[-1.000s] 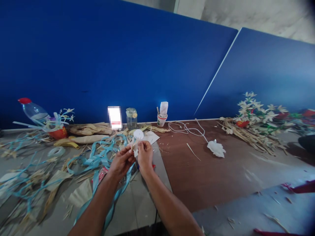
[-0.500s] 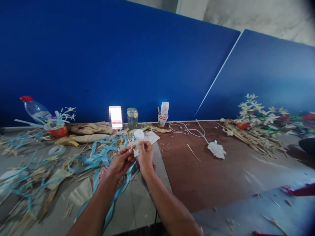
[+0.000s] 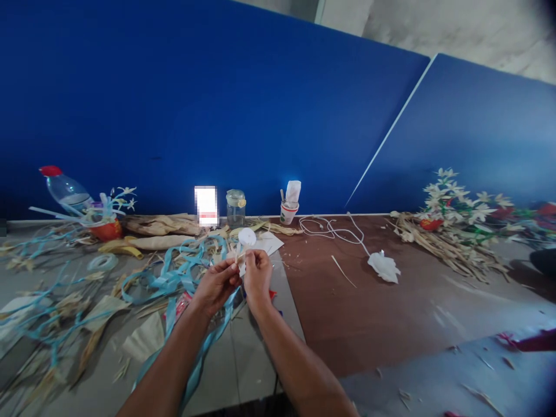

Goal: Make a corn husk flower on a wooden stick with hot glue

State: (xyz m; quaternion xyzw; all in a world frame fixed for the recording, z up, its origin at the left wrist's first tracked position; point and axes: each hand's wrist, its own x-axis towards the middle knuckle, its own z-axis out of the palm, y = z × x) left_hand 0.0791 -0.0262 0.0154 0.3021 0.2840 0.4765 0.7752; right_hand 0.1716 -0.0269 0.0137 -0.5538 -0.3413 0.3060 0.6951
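Observation:
Both my hands meet above the grey table (image 3: 256,370), fingers pinched together. My left hand (image 3: 216,285) and my right hand (image 3: 258,275) grip a small pale piece of dried husk (image 3: 238,260) between their fingertips. Just behind it lies a white round disc (image 3: 247,236) on white paper (image 3: 269,243). Light blue ribbon strips (image 3: 174,278) curl on the table under and left of my left hand.
Dried husks (image 3: 156,227), a tape roll (image 3: 101,262) and a red-capped bottle (image 3: 65,188) lie at left. A glass jar (image 3: 235,207) and a cup (image 3: 287,212) stand by the blue partition. A white cable (image 3: 330,229), white leaf (image 3: 383,266) and husk flowers (image 3: 452,214) lie right.
My hands stay pinched on the husk piece and have barely moved; the view has shifted slightly to the left and up.

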